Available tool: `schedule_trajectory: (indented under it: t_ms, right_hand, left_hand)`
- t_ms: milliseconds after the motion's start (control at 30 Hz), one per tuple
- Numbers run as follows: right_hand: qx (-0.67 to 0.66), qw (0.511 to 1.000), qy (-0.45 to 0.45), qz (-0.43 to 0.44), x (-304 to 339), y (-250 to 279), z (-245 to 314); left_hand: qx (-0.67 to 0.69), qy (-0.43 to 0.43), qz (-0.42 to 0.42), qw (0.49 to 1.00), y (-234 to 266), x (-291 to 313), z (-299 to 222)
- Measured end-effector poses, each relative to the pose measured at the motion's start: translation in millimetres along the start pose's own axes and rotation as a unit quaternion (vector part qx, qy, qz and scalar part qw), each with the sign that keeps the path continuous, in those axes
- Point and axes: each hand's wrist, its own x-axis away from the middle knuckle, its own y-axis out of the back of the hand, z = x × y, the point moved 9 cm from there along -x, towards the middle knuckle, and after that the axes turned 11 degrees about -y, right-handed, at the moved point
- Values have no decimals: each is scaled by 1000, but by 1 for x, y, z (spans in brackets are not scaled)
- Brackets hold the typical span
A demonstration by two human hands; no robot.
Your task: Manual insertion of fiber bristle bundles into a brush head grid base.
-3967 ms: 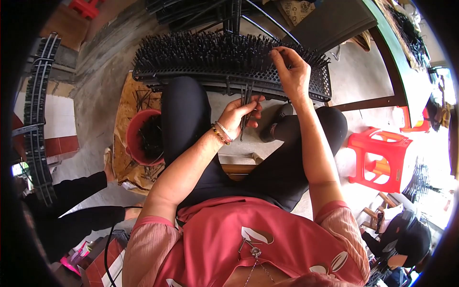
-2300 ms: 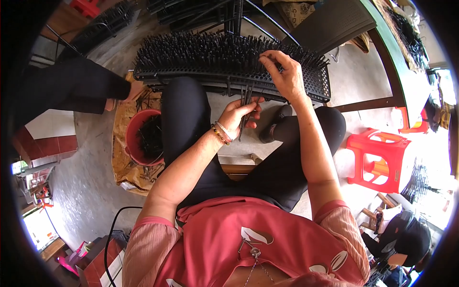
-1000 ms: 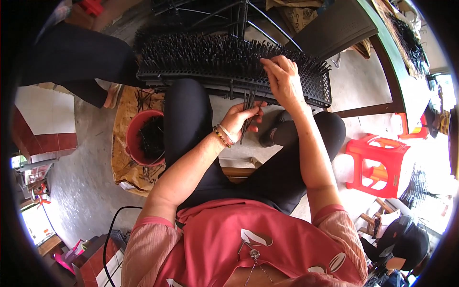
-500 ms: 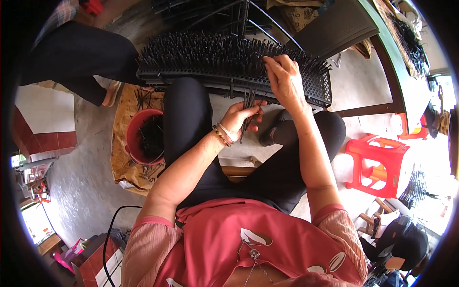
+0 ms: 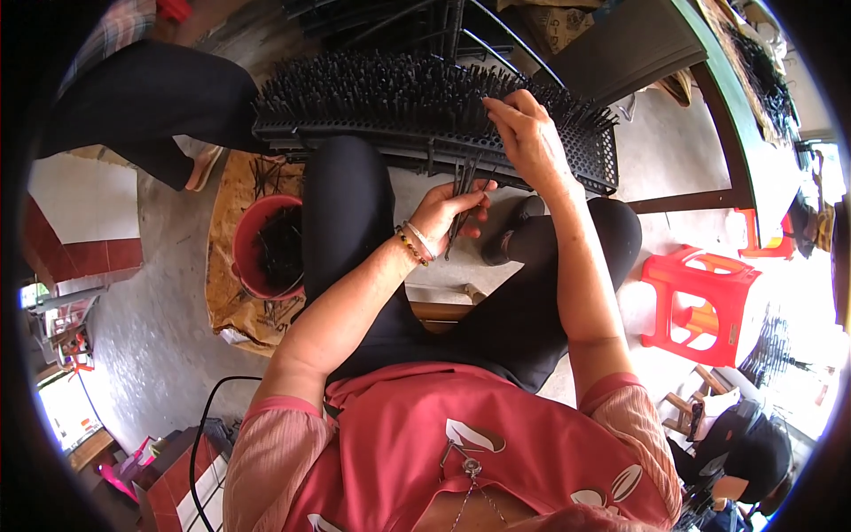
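A long black perforated rack (image 5: 599, 161) stretches across in front of my knees. Densely packed thin black sticks (image 5: 372, 93) stand upright in its holes, while holes at the right end show bare. My left hand (image 5: 436, 215), below the rack's front edge, is closed round a loose bundle of thin dark sticks (image 5: 462, 177). Over the right part of the rack, my right hand (image 5: 534, 146) is closed in a pinch among the upright sticks. Whatever lies between its fingertips is too small and dark to make out.
Left of my knee, a red bucket (image 5: 243, 244) holding dark sticks stands on a brown sheet (image 5: 226, 297). Another person's dark-trousered leg (image 5: 160, 93) reaches in at the far left. A red plastic stool (image 5: 654, 301) stands right; a green-edged table (image 5: 729, 106) lies beyond it.
My right hand has shifted slightly left and up along the rack, still pinched. My left hand keeps its bundle in nearly the same place.
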Motion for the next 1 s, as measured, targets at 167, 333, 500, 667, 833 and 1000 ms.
schedule_trajectory:
  t_ms: [167, 333, 500, 667, 833, 1000]
  right_hand:
    - [-23, 1000, -12, -1, 1, 5, -2]
    - [9, 1000, -14, -21, 4, 1, -4]
    - [-37, 998, -46, -36, 0, 13, -4]
    - [11, 999, 23, -33, 5, 2, 10]
    - [-10, 1000, 26, -3, 5, -1, 12]
    - [7, 999, 48, 3, 6, 2, 9]
  left_hand:
    - [-2, -1, -3, 1000, 2, 0, -1]
    - [-1, -4, 3, 1000, 3, 0, 0]
    - [-8, -7, -1, 1000, 0, 1, -1]
    - [-19, -3, -7, 1000, 2, 2, 0]
    - [-20, -3, -5, 1000, 3, 2, -1]
    - [18, -19, 13, 1000, 2, -1, -2]
